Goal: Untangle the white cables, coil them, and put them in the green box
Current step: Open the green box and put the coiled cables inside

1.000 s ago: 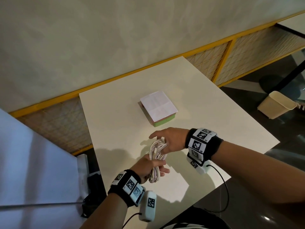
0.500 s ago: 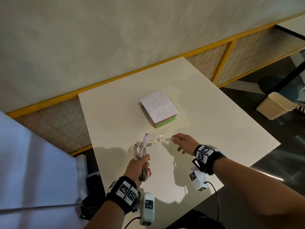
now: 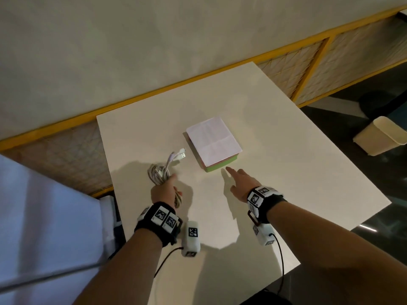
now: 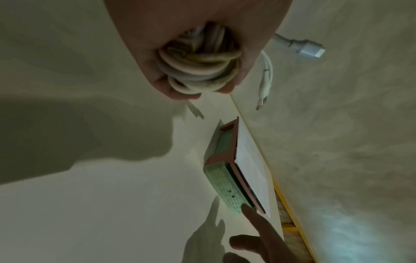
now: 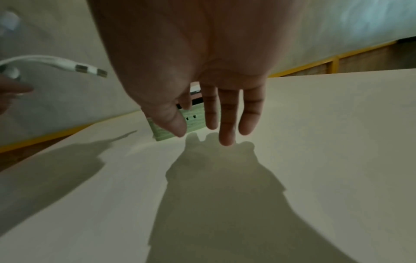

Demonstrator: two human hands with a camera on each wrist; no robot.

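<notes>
My left hand [image 3: 165,191] grips a coiled bundle of white cables [image 3: 159,175], held above the table left of the box; the left wrist view shows the coil [image 4: 200,71] wrapped inside curled fingers, with two plug ends [image 4: 309,49] sticking out. The green box [image 3: 221,167] sits mid-table, its salmon lid covered by a white sheet [image 3: 213,142]. My right hand [image 3: 239,182] reaches toward the box's near green side with straight fingers, empty, index tip just short of it. In the right wrist view the fingers [image 5: 227,121] hang in front of the green box [image 5: 166,131].
The white table [image 3: 286,172] has bare surface around the box. A yellow-framed mesh railing [image 3: 308,62] runs behind it. A beige bin [image 3: 381,137] stands on the dark floor at right. Wrist camera units hang below both forearms.
My right hand has let go of the coil and moved right, then forward toward the box. My left hand keeps the bundle and has carried it left and forward.
</notes>
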